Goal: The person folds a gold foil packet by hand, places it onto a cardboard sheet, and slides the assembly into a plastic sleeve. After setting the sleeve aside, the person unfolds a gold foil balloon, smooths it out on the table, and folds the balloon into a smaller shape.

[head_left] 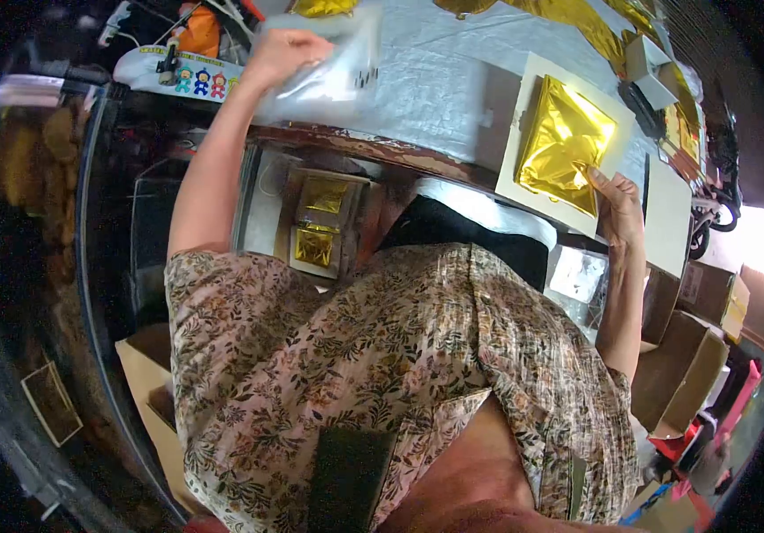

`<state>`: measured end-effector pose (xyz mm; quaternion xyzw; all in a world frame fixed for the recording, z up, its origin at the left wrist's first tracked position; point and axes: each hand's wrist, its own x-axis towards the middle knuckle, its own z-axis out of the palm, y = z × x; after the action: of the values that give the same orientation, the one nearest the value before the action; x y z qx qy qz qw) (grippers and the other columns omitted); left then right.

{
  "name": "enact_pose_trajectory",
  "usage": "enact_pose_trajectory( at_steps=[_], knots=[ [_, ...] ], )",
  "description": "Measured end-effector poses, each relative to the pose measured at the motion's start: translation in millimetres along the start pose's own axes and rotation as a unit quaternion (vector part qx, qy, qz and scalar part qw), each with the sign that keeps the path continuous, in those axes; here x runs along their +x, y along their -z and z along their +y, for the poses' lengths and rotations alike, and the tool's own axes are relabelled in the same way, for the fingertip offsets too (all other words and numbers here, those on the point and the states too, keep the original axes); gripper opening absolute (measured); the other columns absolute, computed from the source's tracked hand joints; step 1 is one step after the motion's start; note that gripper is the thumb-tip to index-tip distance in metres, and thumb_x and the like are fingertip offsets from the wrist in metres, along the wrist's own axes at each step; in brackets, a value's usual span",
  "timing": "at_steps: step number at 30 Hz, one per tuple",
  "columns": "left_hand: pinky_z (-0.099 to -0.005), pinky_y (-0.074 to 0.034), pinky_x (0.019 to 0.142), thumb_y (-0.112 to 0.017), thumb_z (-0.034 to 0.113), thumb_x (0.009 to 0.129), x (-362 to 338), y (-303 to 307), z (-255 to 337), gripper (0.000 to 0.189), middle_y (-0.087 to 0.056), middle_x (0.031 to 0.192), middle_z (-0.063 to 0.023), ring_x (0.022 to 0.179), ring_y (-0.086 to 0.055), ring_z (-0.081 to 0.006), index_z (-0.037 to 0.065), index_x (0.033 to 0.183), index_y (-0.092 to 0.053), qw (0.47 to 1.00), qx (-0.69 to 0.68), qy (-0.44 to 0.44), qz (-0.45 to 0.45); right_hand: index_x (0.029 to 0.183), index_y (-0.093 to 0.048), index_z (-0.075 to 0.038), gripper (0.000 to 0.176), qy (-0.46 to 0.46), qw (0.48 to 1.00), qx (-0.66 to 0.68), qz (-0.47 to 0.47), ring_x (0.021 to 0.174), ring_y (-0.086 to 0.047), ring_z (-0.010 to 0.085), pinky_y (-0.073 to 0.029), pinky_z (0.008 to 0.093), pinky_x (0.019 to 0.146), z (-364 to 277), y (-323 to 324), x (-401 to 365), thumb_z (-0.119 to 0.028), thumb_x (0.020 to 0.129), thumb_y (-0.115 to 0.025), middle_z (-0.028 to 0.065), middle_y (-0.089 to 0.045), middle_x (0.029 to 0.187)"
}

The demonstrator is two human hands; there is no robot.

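Observation:
My left hand (287,55) is closed in a pinch on the edge of a clear plastic bag (333,84), which lies over the near left part of the table. Small dark print shows on the bag's right side. At the right, my right hand (620,206) grips the lower right corner of a shiny gold foil packet (568,142), thumb on top of the foil. Beneath the packet is a pale cardboard sheet (524,182), wider than the foil, with my fingers at its edge. The foil is wrinkled and reflects light.
A silvery sheet (435,80) covers the table. More gold foil (581,27) lies along its far side, near a small white box (648,62). Left stands a board with cartoon figures (195,80). Two gold pieces (315,247) sit below the table edge; cardboard boxes (679,373) stand right.

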<state>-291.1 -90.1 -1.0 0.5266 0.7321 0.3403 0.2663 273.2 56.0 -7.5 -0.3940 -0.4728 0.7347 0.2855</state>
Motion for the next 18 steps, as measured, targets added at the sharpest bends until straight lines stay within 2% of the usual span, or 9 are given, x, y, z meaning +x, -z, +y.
enact_pose_trajectory(
  at_steps=[3,6,7,9,11,13,14,16,18],
  knots=[
    [-0.0229,-0.051,0.067,-0.073,0.018,0.096,2,-3,85,0.021,-0.073,0.084,-0.0004,0.076,-0.064,-0.0054,0.006,0.113,-0.077,0.982,0.145,-0.077,0.090,0.092,-0.073,-0.002,0.007,-0.019,0.999,0.008,0.025,0.086,-0.070,0.0144,-0.056,0.0285,0.079,-11,-2,-10,-0.007,0.096,-0.072,0.0094,-0.076,0.099],
    [-0.0286,-0.054,0.063,-0.076,0.029,0.093,27,-27,118,0.024,-0.076,0.083,-0.0029,0.068,-0.067,-0.0076,0.007,0.104,-0.079,0.987,0.097,-0.107,0.066,0.092,-0.072,-0.002,0.005,-0.012,0.998,0.017,0.058,0.079,-0.067,0.0132,-0.054,0.0286,0.073,-14,0,-15,-0.007,0.095,-0.073,0.0070,-0.074,0.091],
    [-0.0368,-0.055,0.084,-0.074,0.014,0.086,25,-45,164,0.018,-0.074,0.108,-0.0233,0.100,-0.072,-0.0312,0.004,0.101,-0.077,0.985,0.151,-0.057,0.057,0.092,-0.072,-0.002,0.005,-0.010,0.998,0.018,0.064,0.079,-0.067,0.0132,-0.054,0.0286,0.073,-18,0,-16,-0.007,0.095,-0.073,0.0070,-0.074,0.091],
    [-0.0335,-0.053,0.065,-0.079,0.022,0.088,51,-94,151,0.025,-0.076,0.085,-0.0155,0.073,-0.071,-0.0223,0.000,0.098,-0.076,0.969,0.119,-0.205,0.071,0.092,-0.072,-0.003,0.005,-0.014,0.997,-0.001,0.072,0.079,-0.067,0.0131,-0.053,0.0288,0.071,-23,2,-19,-0.007,0.094,-0.074,0.0064,-0.073,0.089],
    [-0.0303,-0.056,0.065,-0.079,0.036,0.090,68,-142,162,0.032,-0.076,0.080,-0.0052,0.068,-0.069,-0.0082,0.006,0.101,-0.079,0.971,0.199,-0.134,-0.012,0.101,-0.074,0.003,0.012,-0.002,0.997,-0.025,0.074,0.078,-0.072,0.0157,-0.058,0.0295,0.072,-12,30,-5,-0.008,0.095,-0.072,0.0119,-0.076,0.096],
    [-0.0309,-0.057,0.068,-0.079,0.036,0.089,69,-184,163,0.030,-0.076,0.080,-0.0056,0.069,-0.070,-0.0110,0.007,0.098,-0.080,0.982,0.153,-0.109,-0.039,0.102,-0.074,0.004,0.015,0.025,0.988,-0.146,0.034,0.077,-0.072,0.0163,-0.058,0.0292,0.070,-26,23,-12,-0.009,0.095,-0.073,0.0119,-0.076,0.097],
    [-0.0316,-0.057,0.071,-0.079,0.036,0.089,69,-200,159,0.029,-0.077,0.080,-0.0060,0.070,-0.070,-0.0138,0.007,0.096,-0.081,0.989,0.110,-0.078,-0.059,0.104,-0.074,0.005,0.018,-0.056,0.988,-0.129,0.071,0.078,-0.072,0.0167,-0.058,0.0288,0.070,-38,19,-13,-0.011,0.095,-0.073,0.0125,-0.076,0.098],
    [-0.0343,-0.058,0.071,-0.084,0.040,0.083,67,-214,134,0.037,-0.077,0.083,-0.0101,0.070,-0.071,-0.0167,0.005,0.093,-0.078,0.996,0.019,-0.049,-0.074,0.102,-0.074,0.004,0.017,-0.053,0.989,-0.118,0.072,0.077,-0.072,0.0165,-0.058,0.0283,0.069,-31,35,-8,-0.011,0.095,-0.074,0.0126,-0.076,0.096],
    [-0.0358,-0.058,0.070,-0.087,0.041,0.080,47,-204,116,0.044,-0.076,0.086,-0.0125,0.071,-0.070,-0.0185,0.002,0.096,-0.076,0.987,0.007,-0.131,0.095,0.101,-0.074,0.003,0.016,-0.048,0.991,-0.102,0.072,0.076,-0.072,0.0164,-0.058,0.0278,0.068,-29,46,-4,-0.011,0.095,-0.075,0.0128,-0.076,0.095]
  ],
)
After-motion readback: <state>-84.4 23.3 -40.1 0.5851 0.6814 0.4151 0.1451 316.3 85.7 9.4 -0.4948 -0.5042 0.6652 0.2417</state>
